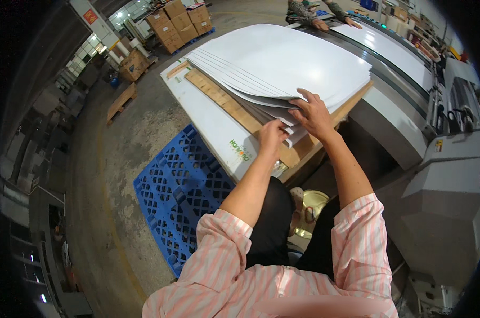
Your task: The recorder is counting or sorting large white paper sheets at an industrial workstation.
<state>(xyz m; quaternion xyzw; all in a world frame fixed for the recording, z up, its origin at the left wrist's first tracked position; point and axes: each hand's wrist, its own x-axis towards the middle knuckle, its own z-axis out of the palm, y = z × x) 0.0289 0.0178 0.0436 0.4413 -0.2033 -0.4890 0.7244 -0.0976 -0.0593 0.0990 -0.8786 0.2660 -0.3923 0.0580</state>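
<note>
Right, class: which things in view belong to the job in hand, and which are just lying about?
Job in hand:
- stack of white sheets, left hand and right hand at its near corner
- wooden board beneath the stack
- possibly the long machine alongside

Apparently just lying about:
- blue plastic pallet
- stacked cardboard boxes
- low wooden pallet

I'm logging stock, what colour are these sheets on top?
The sheets are white on top, seen in the head view.

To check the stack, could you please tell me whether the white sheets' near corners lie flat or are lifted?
The upper ones are lifted: white sheets bend upward at the right hand, with a shadowed gap beneath.
</note>
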